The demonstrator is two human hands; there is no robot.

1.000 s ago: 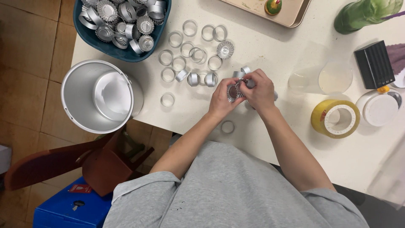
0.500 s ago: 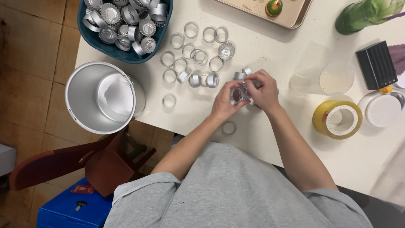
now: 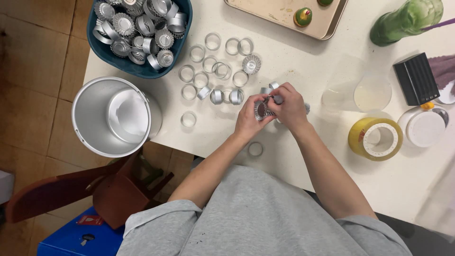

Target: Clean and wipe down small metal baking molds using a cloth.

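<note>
My left hand (image 3: 249, 118) and my right hand (image 3: 288, 107) meet over the white table (image 3: 303, 156), both closed around a small fluted metal tart mould (image 3: 262, 109). Several metal rings (image 3: 209, 64) lie flat on the table just beyond and left of my hands, a few standing on edge. One fluted mould (image 3: 251, 64) sits among them. A single ring (image 3: 255, 149) lies near the table's front edge under my left wrist.
A dark blue bowl (image 3: 124, 66) of moulds and rings sits at the far left. A metal bucket (image 3: 102, 118) overhangs the left edge. To the right stand a clear cup (image 3: 367, 92), yellow tape roll (image 3: 375, 138), black box (image 3: 416, 78), green bottle (image 3: 405, 21) and baking tray (image 3: 284, 14).
My hands stay in the same spot, fingers shifting slightly around the mould. Nothing else on the table has moved.
</note>
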